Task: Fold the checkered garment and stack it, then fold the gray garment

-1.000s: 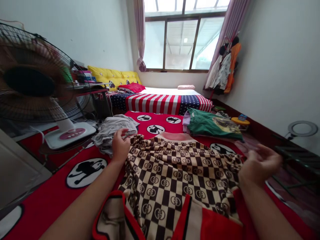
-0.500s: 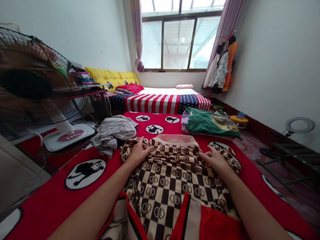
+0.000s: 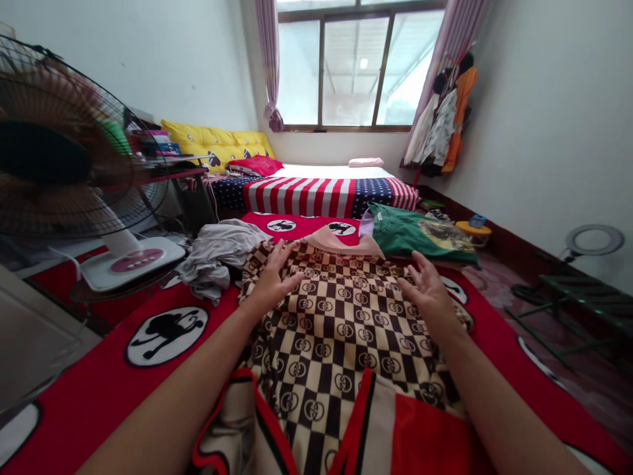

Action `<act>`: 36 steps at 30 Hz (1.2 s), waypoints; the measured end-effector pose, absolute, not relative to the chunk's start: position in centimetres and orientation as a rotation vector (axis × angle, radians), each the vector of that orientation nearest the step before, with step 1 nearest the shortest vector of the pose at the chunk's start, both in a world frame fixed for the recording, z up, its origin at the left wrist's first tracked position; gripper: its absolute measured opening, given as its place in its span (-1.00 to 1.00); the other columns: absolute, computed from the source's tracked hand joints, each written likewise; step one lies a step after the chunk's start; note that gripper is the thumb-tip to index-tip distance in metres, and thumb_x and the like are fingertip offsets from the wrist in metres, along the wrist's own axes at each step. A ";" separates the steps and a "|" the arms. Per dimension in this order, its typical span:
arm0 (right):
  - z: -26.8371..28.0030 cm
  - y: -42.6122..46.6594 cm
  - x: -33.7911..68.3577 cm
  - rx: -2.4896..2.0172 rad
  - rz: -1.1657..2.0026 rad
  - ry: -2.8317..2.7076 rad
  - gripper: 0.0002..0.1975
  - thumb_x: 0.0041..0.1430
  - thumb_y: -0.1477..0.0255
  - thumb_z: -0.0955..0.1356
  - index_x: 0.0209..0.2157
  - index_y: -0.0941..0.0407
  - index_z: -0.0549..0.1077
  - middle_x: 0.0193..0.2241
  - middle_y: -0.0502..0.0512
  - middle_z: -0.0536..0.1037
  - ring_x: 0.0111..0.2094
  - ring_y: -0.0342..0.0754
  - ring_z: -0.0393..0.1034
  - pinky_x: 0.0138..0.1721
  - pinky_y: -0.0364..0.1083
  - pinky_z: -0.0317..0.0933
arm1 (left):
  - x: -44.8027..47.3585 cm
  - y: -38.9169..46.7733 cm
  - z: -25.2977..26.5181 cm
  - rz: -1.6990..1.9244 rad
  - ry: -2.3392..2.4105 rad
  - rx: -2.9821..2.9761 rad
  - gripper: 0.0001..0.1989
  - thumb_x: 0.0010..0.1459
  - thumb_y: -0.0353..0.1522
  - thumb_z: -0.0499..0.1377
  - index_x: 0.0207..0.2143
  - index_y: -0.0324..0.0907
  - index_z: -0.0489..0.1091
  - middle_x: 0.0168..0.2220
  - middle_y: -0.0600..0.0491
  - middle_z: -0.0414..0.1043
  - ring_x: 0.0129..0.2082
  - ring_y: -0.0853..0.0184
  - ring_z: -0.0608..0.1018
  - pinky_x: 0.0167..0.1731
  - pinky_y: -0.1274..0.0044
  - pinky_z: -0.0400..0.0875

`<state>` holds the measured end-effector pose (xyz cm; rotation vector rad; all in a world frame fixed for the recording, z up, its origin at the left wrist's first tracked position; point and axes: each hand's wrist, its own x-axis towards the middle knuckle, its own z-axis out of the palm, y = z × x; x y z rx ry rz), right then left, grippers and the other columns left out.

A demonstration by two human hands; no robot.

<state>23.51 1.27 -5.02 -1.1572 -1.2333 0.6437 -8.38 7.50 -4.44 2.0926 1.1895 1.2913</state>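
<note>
since the frame half a second back, both hands have slid forward and outward over the checkered cloth (image 3: pixel 341 316), and its bunched far edge now lies flatter, with a pale pink lining (image 3: pixel 341 243) turned up beyond it. the cloth lies spread on the red printed blanket (image 3: pixel 99 396), between a grey crumpled garment (image 3: pixel 217 254) on the left and a folded green shirt (image 3: pixel 420 234) on the right. it looks soft, light and limp, likely to crease and drag under a palm rather than slide whole; the far corners or side hems look like the best places to take hold. the left hand (image 3: pixel 271 280) rests palm down on the cloth with fingers spread and nothing pinched. the right hand (image 3: pixel 429 290) hovers at or just on the cloth, fingers open and slightly curled, holding nothing.
</note>
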 end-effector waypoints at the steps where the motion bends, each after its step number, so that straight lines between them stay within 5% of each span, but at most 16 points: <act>1: -5.2 1.1 23.4 -1.194 0.633 -1.275 -0.36 0.02 0.23 0.44 0.16 0.01 0.30 0.29 0.17 0.15 0.29 0.15 0.06 0.20 0.12 0.11 | -8.4 7.2 -4.7 1.204 1.203 2.126 -0.47 0.09 -0.14 0.21 0.09 -0.16 0.39 0.27 -0.08 0.18 0.27 0.09 0.23 0.24 0.30 0.11; 3: -5.5 0.9 23.2 -1.274 0.626 -1.411 -0.59 0.07 0.20 0.40 -0.06 0.07 0.49 0.13 0.18 0.41 0.17 0.15 0.26 0.15 0.12 0.19 | -8.5 6.7 -5.1 1.020 1.176 2.147 -0.56 0.15 -0.10 0.13 -0.04 -0.18 0.50 0.11 -0.08 0.41 0.15 0.12 0.40 0.19 0.33 0.20; 5: -5.9 0.7 23.2 -1.372 0.629 -1.624 -0.64 0.13 0.19 0.35 -0.11 0.07 0.54 0.00 0.15 0.53 0.08 0.12 0.37 0.13 0.12 0.22 | -8.6 6.3 -5.6 0.836 1.155 2.203 -0.50 0.19 -0.06 0.08 0.02 -0.17 0.47 0.07 -0.06 0.45 0.11 0.14 0.44 0.17 0.35 0.23; 11: -8.6 1.7 25.0 -1.908 0.193 -2.018 -0.42 0.19 0.20 0.29 0.19 0.17 0.32 0.30 0.23 0.12 0.32 0.16 -0.04 0.29 0.14 -0.07 | -9.3 6.9 -7.6 0.371 1.528 2.472 -0.28 0.18 0.05 0.00 0.28 -0.14 0.17 0.36 -0.08 -0.05 0.35 0.06 0.02 0.28 0.24 -0.07; 29: -9.8 1.6 24.9 -2.194 -0.057 -1.995 -0.40 0.31 0.16 0.10 0.28 0.17 0.16 0.32 0.16 0.08 0.33 0.08 -0.06 0.27 0.09 -0.07 | -9.3 7.0 -8.7 0.198 1.803 2.507 -0.23 0.26 0.06 -0.23 0.34 -0.24 -0.02 0.38 -0.11 -0.17 0.36 0.12 -0.03 0.28 0.32 -0.11; 36: -7.8 1.3 24.4 -2.155 0.003 -2.124 -0.39 0.29 0.22 0.14 0.26 0.26 0.18 0.30 0.31 0.10 0.31 0.15 -0.02 0.25 0.14 -0.02 | -9.6 6.5 -7.5 0.100 1.691 2.533 -0.26 0.28 0.02 -0.19 0.35 -0.26 -0.05 0.38 -0.18 -0.24 0.37 0.09 -0.08 0.28 0.28 -0.11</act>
